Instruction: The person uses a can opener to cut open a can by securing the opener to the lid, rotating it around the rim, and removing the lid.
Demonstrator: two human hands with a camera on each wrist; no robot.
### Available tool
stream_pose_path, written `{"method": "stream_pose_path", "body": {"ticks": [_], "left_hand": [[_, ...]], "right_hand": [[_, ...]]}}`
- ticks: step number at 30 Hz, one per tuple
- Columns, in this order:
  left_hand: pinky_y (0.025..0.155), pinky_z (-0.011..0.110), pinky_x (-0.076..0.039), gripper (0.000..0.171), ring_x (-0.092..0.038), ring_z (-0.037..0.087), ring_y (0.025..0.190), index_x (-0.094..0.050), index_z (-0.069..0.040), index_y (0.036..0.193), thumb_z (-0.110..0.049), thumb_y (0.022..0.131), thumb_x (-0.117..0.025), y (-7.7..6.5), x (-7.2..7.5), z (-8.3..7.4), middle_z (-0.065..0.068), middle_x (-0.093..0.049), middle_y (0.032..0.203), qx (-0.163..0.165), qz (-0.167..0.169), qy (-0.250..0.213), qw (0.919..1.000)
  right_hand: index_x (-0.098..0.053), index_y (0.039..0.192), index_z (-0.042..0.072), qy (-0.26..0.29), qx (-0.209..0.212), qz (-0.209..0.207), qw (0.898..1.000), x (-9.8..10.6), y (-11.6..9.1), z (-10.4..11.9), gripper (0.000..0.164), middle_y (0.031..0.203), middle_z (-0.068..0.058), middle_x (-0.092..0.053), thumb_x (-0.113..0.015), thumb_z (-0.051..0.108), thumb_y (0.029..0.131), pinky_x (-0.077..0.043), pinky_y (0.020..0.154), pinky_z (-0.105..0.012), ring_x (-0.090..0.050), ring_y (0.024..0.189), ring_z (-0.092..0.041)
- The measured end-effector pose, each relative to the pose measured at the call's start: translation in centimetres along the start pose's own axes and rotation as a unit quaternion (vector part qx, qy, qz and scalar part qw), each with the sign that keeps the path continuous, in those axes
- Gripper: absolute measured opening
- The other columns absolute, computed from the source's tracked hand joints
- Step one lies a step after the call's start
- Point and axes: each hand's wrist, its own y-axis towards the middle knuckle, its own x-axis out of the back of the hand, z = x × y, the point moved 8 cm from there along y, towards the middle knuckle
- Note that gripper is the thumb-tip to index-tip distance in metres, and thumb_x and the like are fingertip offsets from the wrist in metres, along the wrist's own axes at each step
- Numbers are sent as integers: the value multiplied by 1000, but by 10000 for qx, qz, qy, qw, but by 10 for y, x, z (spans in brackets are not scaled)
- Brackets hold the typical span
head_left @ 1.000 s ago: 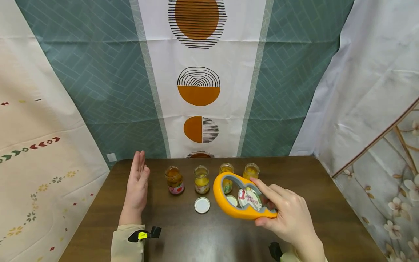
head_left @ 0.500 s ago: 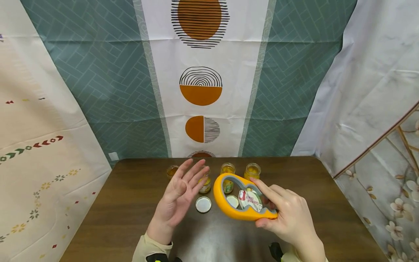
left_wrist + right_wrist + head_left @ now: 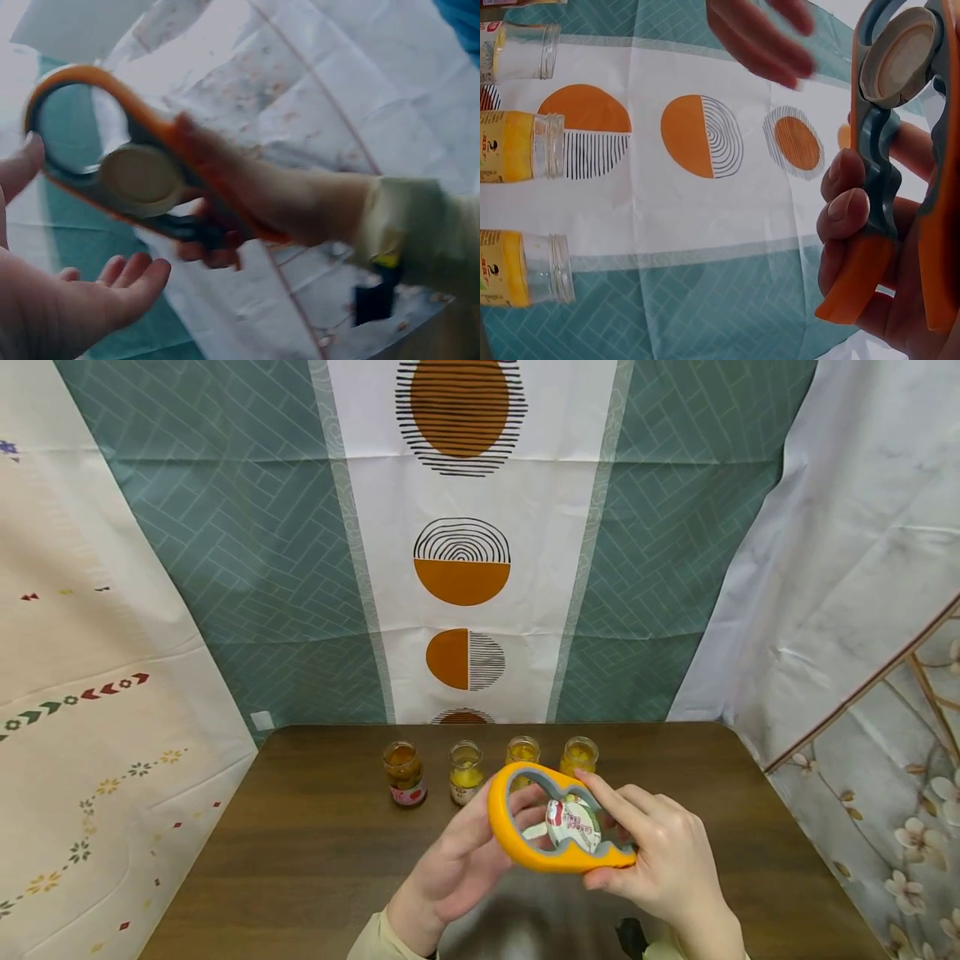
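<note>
My right hand [image 3: 663, 839] grips the handles of an orange and grey jar opener [image 3: 536, 862], raised over the table. Between its toothed inner edges sits a jar lid [image 3: 573, 824], its printed top facing me in the head view. The wrist views show the underside of this lid [image 3: 901, 56]. My left hand [image 3: 453, 864] is at the rounded end of the opener, palm up and fingers loosely extended, partly hidden behind it. In the left wrist view, the left thumb [image 3: 22, 165] overlaps the opener's rounded end, with the other fingers apart from it.
Several lidless glass jars stand in a row at the back of the brown table [image 3: 300, 860]: a dark-filled jar [image 3: 405, 774] at left, then yellow-filled ones such as this jar [image 3: 467, 768]. Part of a pale lid [image 3: 535, 832] shows through the opener. A patterned curtain [image 3: 645, 635] hangs behind.
My left hand has swung right from the table's left side to the rounded end of the opener, now covering a loose white lid. My right hand and the jar opener have stayed nearly still.
</note>
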Motion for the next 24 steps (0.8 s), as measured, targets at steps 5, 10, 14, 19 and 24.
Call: {"method": "stream_pose_path", "body": {"ticks": [5, 10, 14, 19, 24], "left_hand": [[103, 36, -39, 28, -50, 17, 120, -46, -22, 134, -32, 109, -39, -1, -5, 25, -2, -56, 131, 614, -154, -15, 9980], [96, 26, -43, 32, -53, 12, 111, -55, -22, 132, -37, 104, -51, -3, -6, 34, -4, -60, 125, 767, -167, -122, 9968], [92, 21, -46, 44, -57, 13, 109, -50, -12, 135, -40, 101, -55, -2, -8, 38, 0, -61, 127, 752, 67, -66, 9971], [90, 22, -49, 55, -59, 14, 109, -48, -7, 133, -47, 97, -58, -1, -5, 36, 2, -63, 124, 677, 142, 45, 9976], [89, 24, -50, 56, -60, 16, 107, -48, -3, 134, -43, 98, -61, -2, -4, 32, 4, -64, 123, 726, 108, 223, 9971]], "right_hand": [[-65, 131, 22, -249, 162, 96, 9995, -3, 0, 4, 93, 76, 13, -54, -39, 91, 75, -42, 47, -30, -48, 59, -5], [-64, 133, 24, -396, 380, 252, 9982, -9, 1, 9, 94, 75, 13, -50, -40, 92, 73, -41, 49, -30, -41, 58, -6], [-61, 136, 25, -246, 404, 535, 9974, -16, 0, 12, 96, 78, 18, -46, -44, 91, 70, -40, 52, -27, -38, 61, -4], [-53, 144, 25, 16, 336, 972, 9947, -25, -2, 12, 105, 84, 21, -47, -65, 85, 59, -40, 58, -24, -38, 67, -1], [-51, 145, 25, -7, 363, 1014, 9942, -27, -4, 15, 107, 83, 21, -45, -71, 82, 56, -36, 56, -21, -34, 65, -1]]}}
